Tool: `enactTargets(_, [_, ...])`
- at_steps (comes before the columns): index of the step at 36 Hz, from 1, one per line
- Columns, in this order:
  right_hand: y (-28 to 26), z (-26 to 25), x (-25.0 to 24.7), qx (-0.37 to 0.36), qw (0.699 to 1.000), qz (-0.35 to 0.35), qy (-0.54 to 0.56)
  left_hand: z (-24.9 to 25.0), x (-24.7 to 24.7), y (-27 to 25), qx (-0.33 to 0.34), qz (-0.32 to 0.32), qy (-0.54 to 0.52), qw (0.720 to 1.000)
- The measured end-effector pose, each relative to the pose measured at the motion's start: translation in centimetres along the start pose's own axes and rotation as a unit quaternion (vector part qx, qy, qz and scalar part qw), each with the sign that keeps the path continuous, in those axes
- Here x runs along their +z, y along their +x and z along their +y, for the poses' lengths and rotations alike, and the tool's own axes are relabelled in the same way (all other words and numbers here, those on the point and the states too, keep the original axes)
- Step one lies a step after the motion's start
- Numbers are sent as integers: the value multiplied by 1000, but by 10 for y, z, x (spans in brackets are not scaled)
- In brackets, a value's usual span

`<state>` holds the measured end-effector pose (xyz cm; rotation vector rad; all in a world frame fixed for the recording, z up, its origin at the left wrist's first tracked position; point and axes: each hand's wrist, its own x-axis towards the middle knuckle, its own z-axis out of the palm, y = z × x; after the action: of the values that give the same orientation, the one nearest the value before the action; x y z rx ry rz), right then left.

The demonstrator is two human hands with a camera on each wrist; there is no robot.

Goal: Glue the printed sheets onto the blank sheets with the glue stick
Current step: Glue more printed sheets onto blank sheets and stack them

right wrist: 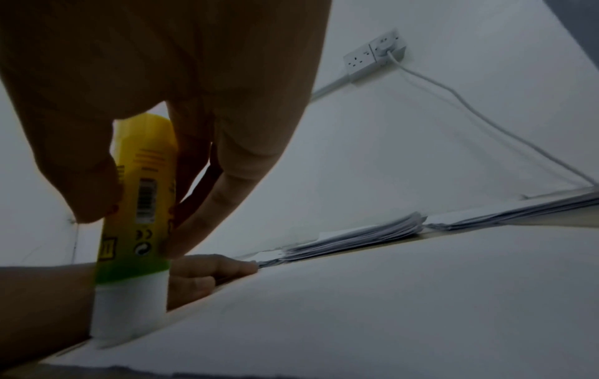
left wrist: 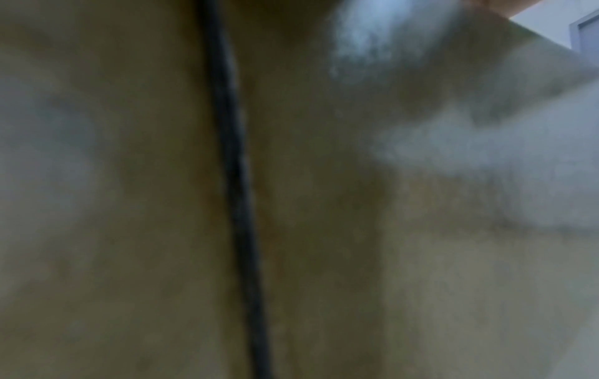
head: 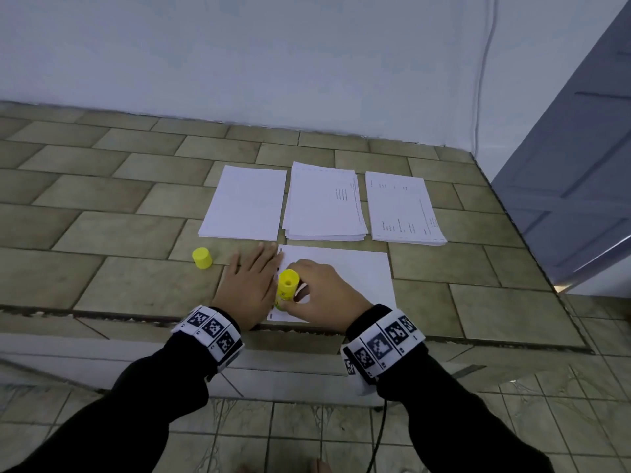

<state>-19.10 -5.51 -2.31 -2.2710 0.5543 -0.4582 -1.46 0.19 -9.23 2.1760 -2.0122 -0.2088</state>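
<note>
Glue stick [head: 288,285]: upright, tip on sheet's [head: 355,278] left edge, gripped by right hand [head: 321,291]. Left hand [head: 251,285] flat, fingers straight, alongside. Sheet extends rightward.

Plain indoor room: tiled ledge [head: 102,206], white wall [head: 239,46], sockets [right wrist: 372,55].

Three paper stacks lie side by side on the tiled ledge [head: 102,199]: blank white stack [head: 244,203] left, middle stack [head: 324,203], printed stack [head: 403,208] right. Before them, at the front edge, lies a single white sheet [head: 355,278]. The yellow cylindrical cap [head: 201,258] stands left of it.
</note>
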Motion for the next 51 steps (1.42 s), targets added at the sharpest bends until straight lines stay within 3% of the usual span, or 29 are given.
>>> enactTargets(6, [-19,17,-23,28,1000,1,0,4,-4,-1,-11,5,16,1000])
enactTargets(20, [-91,59,-83,132,984,109,-36,3,-2,-1,-17,-7,24,1000])
enactTargets(30, [-92,62,-89,119,982,142,-29,3,-1,0,-17,11,5,1000])
enactTargets(36, [-57,39,-64,47,994,95,-10,3,-3,1,-19,18,-5,1000])
enactTargets(51, [3,3,-15,24,999,-38,-23,5,-7,0,-7,36,-15,999])
